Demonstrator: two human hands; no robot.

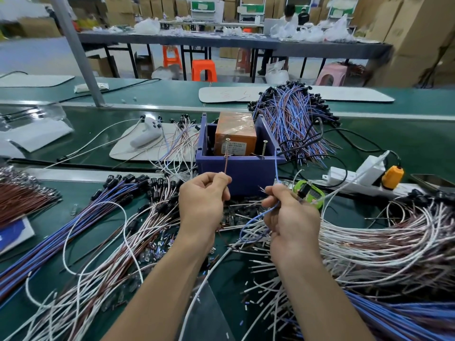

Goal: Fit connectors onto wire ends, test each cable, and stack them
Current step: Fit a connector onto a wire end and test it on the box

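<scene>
Two pinches: brown wire up from L hand fingers, blue wire R hand.

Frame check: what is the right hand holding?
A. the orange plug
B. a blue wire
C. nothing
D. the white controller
B: the fingers of the right hand pinch a blue wire that runs up to the rim of the purple box, while the left hand pinches a brown wire.
</scene>
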